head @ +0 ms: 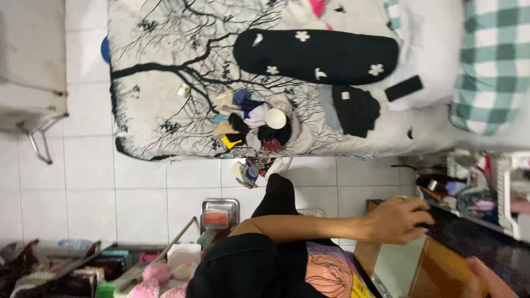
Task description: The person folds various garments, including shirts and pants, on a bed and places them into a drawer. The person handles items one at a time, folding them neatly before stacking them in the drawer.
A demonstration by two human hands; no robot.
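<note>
The picture is turned on its side; one hand (398,219) reaches out on a bare forearm and lies with fingers curled over the edge of a dark countertop (475,243), just above a brown cabinet door (436,270) that stands ajar; whether the fingers clasp anything dark beneath them cannot be told, and which of the person's hands it is cannot be told either; a second hand (483,278) shows only in part at the lower right corner, against the cabinet door, its grip hidden; beside the counter a white rack (510,193) holds a jumble of small items too blurred to name; across the tiled floor (83,182) a bed under a tree-print cover (165,72) carries a pile of small cloths (256,127), a black bolster (317,55) and a folded black garment (356,110)
</note>
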